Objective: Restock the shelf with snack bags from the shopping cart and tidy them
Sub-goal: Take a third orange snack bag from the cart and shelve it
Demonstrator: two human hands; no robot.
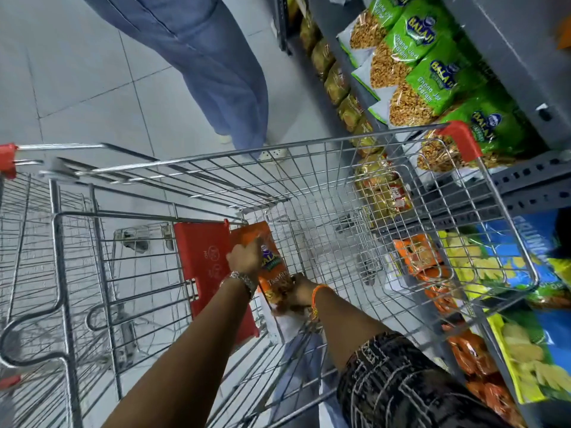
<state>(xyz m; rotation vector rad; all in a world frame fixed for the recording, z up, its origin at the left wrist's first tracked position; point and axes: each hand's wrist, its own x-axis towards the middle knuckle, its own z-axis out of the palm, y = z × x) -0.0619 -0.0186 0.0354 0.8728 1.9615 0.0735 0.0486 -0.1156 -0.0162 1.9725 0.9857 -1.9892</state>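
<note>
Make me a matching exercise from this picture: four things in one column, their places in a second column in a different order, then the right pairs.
Things:
1. orange snack bag
2. green snack bags
3. red flap
4. another person's shoe

Places:
A. on the floor beyond the shopping cart
B. lined up on the upper shelf at right
C. held by the left hand and right hand, inside the cart
D. on the cart's fold-down seat, left of the hands

Pairs: 1-C, 2-B, 3-D, 4-A
</note>
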